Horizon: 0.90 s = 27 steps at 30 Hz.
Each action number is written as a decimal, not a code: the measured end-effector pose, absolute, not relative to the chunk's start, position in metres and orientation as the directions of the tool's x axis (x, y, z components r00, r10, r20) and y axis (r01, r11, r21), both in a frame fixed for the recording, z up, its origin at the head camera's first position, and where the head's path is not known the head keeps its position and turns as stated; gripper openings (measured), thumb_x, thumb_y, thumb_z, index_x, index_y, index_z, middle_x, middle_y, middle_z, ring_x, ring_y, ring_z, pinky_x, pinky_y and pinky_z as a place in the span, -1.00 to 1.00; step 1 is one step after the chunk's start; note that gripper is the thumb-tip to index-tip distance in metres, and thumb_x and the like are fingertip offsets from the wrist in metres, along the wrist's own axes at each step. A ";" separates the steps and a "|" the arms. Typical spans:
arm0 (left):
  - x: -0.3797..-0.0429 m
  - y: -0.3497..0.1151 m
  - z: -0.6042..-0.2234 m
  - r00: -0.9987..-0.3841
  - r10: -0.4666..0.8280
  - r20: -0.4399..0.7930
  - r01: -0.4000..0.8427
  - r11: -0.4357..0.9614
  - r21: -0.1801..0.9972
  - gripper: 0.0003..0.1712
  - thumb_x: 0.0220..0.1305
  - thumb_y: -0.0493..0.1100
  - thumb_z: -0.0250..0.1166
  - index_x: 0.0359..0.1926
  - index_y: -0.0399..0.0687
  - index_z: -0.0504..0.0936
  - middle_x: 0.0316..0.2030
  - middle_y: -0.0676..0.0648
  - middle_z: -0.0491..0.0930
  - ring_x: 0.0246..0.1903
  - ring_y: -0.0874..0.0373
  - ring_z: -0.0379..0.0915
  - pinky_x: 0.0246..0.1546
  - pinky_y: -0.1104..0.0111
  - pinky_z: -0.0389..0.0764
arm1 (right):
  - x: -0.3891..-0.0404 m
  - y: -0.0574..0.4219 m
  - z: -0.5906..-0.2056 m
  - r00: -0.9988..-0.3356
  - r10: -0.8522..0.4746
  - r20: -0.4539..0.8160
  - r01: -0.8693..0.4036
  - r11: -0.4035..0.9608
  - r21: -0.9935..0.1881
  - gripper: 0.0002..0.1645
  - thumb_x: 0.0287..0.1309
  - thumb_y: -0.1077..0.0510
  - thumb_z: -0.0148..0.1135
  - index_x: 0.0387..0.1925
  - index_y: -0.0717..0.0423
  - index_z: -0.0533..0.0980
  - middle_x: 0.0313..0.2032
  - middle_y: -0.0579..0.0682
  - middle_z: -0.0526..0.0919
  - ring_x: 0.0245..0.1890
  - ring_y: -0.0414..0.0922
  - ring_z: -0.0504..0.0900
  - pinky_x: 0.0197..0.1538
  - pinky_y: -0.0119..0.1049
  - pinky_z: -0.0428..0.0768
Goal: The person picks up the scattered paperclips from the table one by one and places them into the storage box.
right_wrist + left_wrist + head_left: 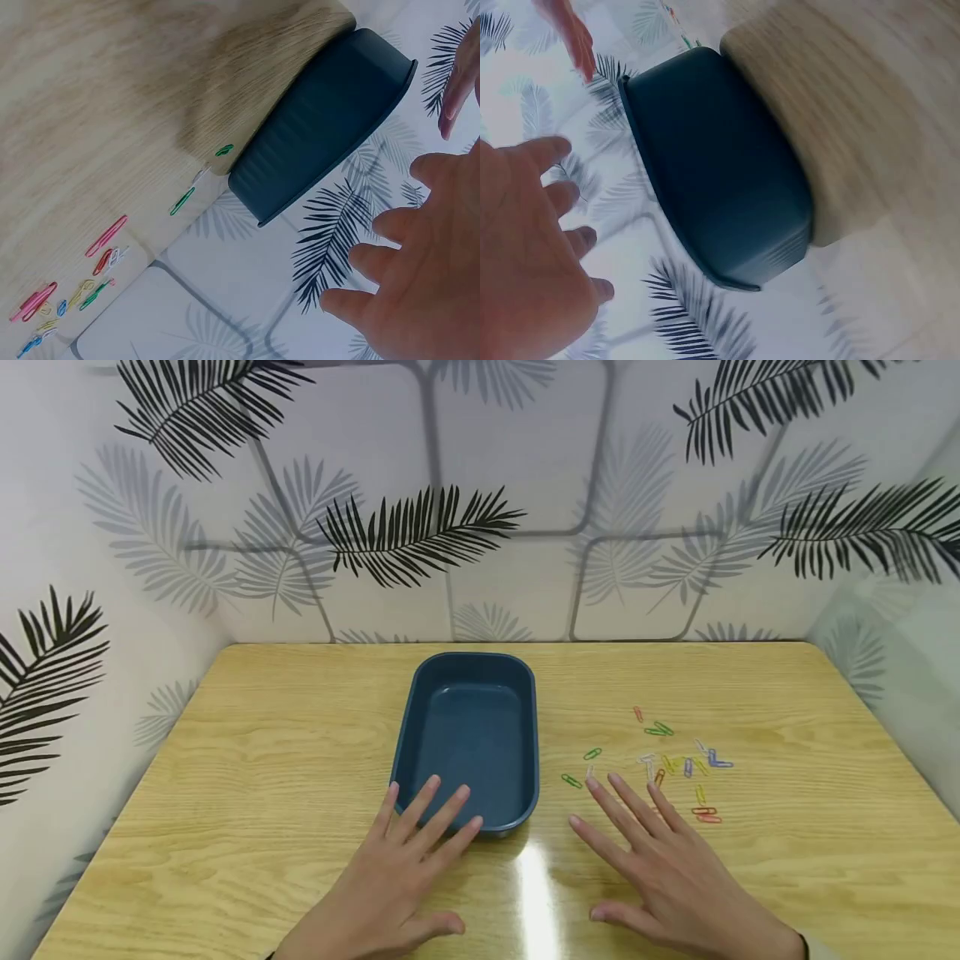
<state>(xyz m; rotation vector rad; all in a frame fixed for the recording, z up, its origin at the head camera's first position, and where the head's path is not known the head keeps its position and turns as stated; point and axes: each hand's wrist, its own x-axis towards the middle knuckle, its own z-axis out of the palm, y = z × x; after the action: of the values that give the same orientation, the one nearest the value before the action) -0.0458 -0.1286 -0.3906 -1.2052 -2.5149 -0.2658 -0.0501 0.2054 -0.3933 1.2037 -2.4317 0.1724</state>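
Both hands hover palm down with fingers spread, holding nothing. My left hand (397,868) is over the near end of a dark blue rectangular tray (475,743); its fingertips overlap the near rim in the head view. In the left wrist view the tray (720,165) stands apart from the fingers. My right hand (667,868) is just in front of a loose scatter of coloured paper clips (687,767), in green, red, yellow, white and blue. Its fingers hide part of the scatter. Those paper clips (105,232) also lie on the wood in the right wrist view.
The wooden table (285,735) carries the tray near its middle and the clips to the right. A leaf-patterned wall covering (510,577) rises behind the far edge and along both sides. Light glares off the wood (536,893) between the hands.
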 end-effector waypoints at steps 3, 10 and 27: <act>-0.050 -0.130 -0.389 -0.682 0.645 0.344 0.720 0.675 0.163 -0.16 0.43 0.38 -0.37 0.48 -0.03 0.13 0.48 -0.18 -0.05 0.43 -0.22 -0.23 0.25 -0.30 0.02 | -0.051 0.206 -0.394 -0.551 -0.726 0.411 -0.775 0.628 0.072 -0.05 0.27 -0.51 -0.24 0.50 -0.10 0.06 0.44 0.22 0.06 0.42 0.18 0.02 0.44 0.04 -0.23; -0.069 -0.138 -0.386 -0.933 0.345 0.098 0.306 0.624 0.719 -0.15 0.46 0.01 0.09 0.50 -0.23 -0.15 0.49 -0.23 -0.33 0.44 -0.21 -0.42 0.32 -0.23 -0.12 | -0.054 0.206 -0.396 -0.591 -0.692 0.414 -0.745 0.666 0.050 -0.08 0.27 -0.51 -0.26 0.34 0.04 0.32 0.42 0.24 0.12 0.39 0.21 0.07 0.42 0.11 -0.15; -0.088 -0.141 -0.402 -0.952 0.156 -0.263 -0.268 -0.006 0.964 -0.39 0.49 -0.29 -0.12 0.44 -0.42 -0.04 0.42 -0.34 0.02 0.40 -0.13 -0.08 0.37 0.07 0.08 | -0.085 0.222 -0.381 -0.821 -0.522 0.230 -0.570 0.773 -0.279 -0.24 0.40 -0.06 0.04 0.47 0.16 0.09 0.45 0.28 -0.01 0.41 0.22 -0.01 0.32 0.22 0.14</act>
<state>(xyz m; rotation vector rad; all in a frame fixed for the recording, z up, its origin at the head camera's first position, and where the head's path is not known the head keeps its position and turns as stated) -0.0880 -0.1407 -0.4021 0.1413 -2.3979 -2.4648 -0.0851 0.2219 -0.3812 0.8752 -2.8257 0.5116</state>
